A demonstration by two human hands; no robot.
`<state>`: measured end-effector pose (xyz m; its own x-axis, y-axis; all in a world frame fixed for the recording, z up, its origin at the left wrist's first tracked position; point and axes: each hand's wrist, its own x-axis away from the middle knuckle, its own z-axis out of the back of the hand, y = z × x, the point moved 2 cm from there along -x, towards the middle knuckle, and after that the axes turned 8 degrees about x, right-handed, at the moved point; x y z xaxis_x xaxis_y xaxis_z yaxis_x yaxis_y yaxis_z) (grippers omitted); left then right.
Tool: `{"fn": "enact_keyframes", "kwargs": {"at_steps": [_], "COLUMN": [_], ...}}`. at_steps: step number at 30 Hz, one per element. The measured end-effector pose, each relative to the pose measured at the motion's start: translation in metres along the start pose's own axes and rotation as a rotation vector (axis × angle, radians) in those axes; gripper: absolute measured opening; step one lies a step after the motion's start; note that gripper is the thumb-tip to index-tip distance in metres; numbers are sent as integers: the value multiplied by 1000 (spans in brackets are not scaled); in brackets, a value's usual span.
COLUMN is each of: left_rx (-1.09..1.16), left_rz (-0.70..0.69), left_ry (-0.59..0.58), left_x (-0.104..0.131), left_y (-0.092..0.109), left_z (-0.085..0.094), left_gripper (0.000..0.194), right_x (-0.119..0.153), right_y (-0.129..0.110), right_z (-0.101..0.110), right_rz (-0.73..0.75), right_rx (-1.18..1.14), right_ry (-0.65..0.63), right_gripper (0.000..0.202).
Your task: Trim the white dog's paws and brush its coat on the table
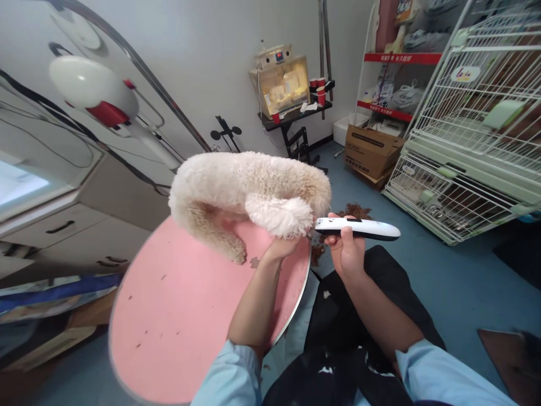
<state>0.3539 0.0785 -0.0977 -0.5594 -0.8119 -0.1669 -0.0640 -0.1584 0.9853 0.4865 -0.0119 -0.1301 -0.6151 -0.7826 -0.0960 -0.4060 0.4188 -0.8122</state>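
Note:
A curly cream-coloured dog (220, 175) stands on a round pink table (177, 316), its head end toward the right. My left hand (286, 246) is under the dog's raised fluffy leg (279, 214) and holds it near the paw; most of the fingers are hidden by fur. In my right hand (349, 254) is a white and black hair clipper (367, 228), gripped with the thumb along its side. The clipper's left end is close beside the paw and the dog's head; whether it touches the fur I cannot tell.
White wire cages (473, 129) stand at the right, near a cardboard box (372, 152) and a red-edged shelf (401, 58). Brown hair clippings (355, 211) lie on the blue floor. A white dryer (93, 84) on an arm hangs at the left, above a drawer cabinet (76, 231).

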Motion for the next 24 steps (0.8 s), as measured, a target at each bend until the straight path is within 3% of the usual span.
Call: {"fn": "enact_keyframes", "kwargs": {"at_steps": [5,8,13,17,22,24], "left_rx": [-71,-91,-111,-84,-28,12], "left_rz": [-57,-21,-3,1,79,96], "left_ry": [-57,-61,25,36,171,197], "left_x": [1,-1,-2,-4,-5,-4], "left_y": [4,1,-3,1,0,-1], "left_z": [-4,-6,-8,-14,-22,-25], "left_gripper": [48,51,54,43,33,37], "right_x": [0,-1,-4,-6,-14,-17], "right_y": [0,0,1,2,0,-3], "right_z": [1,0,4,9,24,32], "right_rz": [12,24,70,50,67,39], "right_rx": [-10,-9,-20,-10,-55,-35], "right_ry": [29,37,82,95,178,105], "right_gripper": [41,40,41,36,40,39]}}
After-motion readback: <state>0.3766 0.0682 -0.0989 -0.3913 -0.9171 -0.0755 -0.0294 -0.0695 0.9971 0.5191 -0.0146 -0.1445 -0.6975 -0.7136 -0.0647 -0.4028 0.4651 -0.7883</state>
